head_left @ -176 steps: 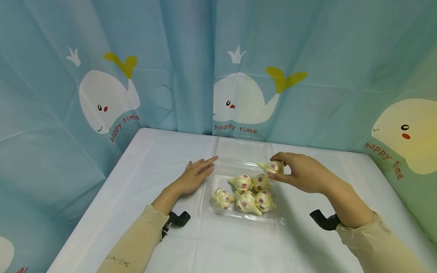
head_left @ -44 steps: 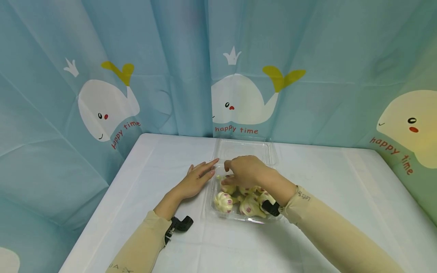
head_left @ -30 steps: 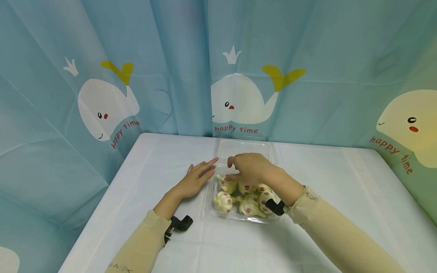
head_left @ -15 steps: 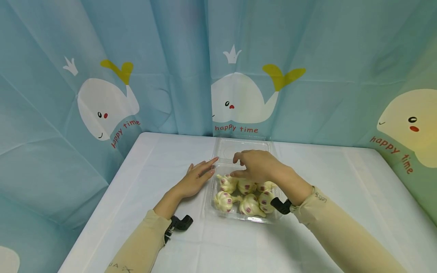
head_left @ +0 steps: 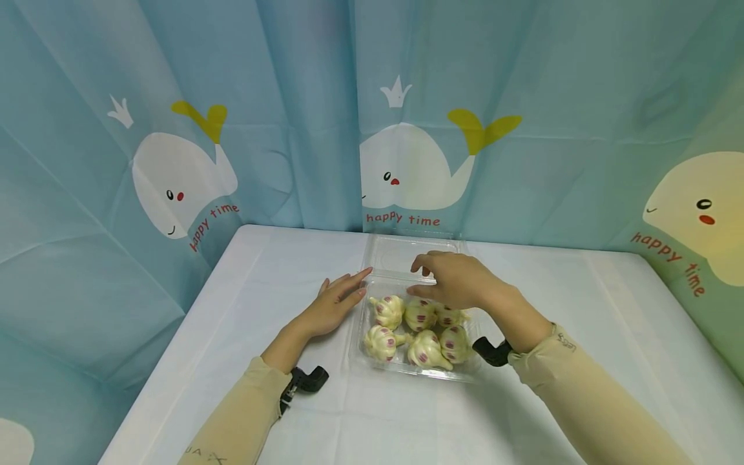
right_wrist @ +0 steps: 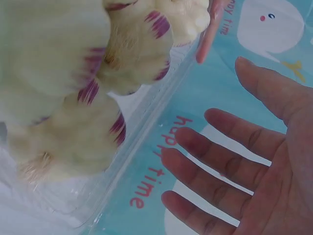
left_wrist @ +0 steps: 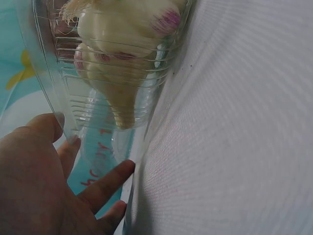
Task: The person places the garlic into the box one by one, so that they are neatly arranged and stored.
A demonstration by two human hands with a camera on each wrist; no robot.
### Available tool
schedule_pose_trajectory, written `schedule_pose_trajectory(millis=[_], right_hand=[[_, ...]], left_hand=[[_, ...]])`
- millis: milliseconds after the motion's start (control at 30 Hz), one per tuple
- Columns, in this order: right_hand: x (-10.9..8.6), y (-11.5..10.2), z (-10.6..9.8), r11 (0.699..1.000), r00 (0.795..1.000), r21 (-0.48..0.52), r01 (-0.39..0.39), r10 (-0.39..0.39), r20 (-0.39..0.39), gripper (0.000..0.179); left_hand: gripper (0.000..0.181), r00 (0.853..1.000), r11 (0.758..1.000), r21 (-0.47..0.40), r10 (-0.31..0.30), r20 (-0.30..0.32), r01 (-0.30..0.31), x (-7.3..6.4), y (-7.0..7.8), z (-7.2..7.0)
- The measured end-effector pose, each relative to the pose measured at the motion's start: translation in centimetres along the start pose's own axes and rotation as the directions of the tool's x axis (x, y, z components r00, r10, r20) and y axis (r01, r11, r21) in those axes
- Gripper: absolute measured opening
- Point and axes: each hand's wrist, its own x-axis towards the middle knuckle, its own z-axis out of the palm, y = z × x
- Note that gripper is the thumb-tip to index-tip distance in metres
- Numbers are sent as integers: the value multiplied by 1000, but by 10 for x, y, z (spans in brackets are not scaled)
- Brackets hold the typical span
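A clear plastic clamshell box [head_left: 414,376] lies open on the table, its lid [head_left: 383,248] folded back behind it. Inside sit several garlic bulbs [head_left: 382,343] with purple streaks, in two rows. My right hand [head_left: 456,279] hovers over the box's back right part, partly covering a garlic bulb [head_left: 451,316]. In the right wrist view its fingers [right_wrist: 225,166] are spread and loosely bent, holding nothing. My left hand [head_left: 329,309] rests by the box's left rim with straight fingers. The left wrist view shows its thumb [left_wrist: 46,126] against the box edge.
A white cloth covers the table [head_left: 279,258]. Behind it hangs a blue curtain [head_left: 325,116] with printed whales. Each wrist wears a black camera mount, the right one [head_left: 491,352] close to the box's right rim.
Earlier my right hand held a garlic bulb above the box. That bulb now lies in the back left of the box, released, and the hand has drawn rightward and up. My left hand stayed put.
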Motion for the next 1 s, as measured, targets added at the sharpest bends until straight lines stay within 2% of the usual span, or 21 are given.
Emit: schedule_pose_trajectory(millis=[667, 1000], right_hand=[[-20, 32, 2, 989, 996, 137, -57, 66, -67, 46], [-31, 45, 9, 981, 988, 183, -63, 88, -129, 45]], left_hand=[[52, 1000, 1000, 3, -3, 13, 3, 2, -5, -1], [52, 1000, 1000, 4, -20, 16, 20, 1, -3, -2]])
